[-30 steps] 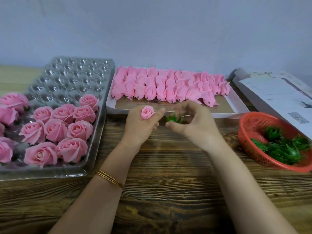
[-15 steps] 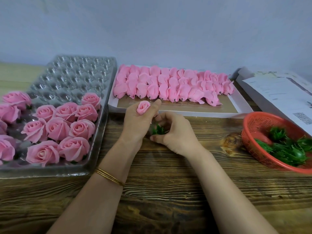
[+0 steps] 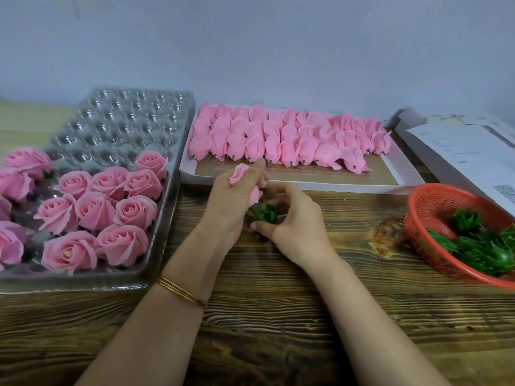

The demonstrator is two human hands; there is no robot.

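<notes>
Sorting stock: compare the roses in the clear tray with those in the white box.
The tray roses sit face up, petals opened; the boxed roses lie on their sides, petals closed. Tray roses show green bases; boxed roses end in bare grey stubs. Both are pink.

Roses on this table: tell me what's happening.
A person is fitting roses together. The left hand holds a pink bud; the right hand pinches a green base just under it. Finished roses sit in the clear tray, loose buds lie in the white box, spare bases in the red basket.
</notes>
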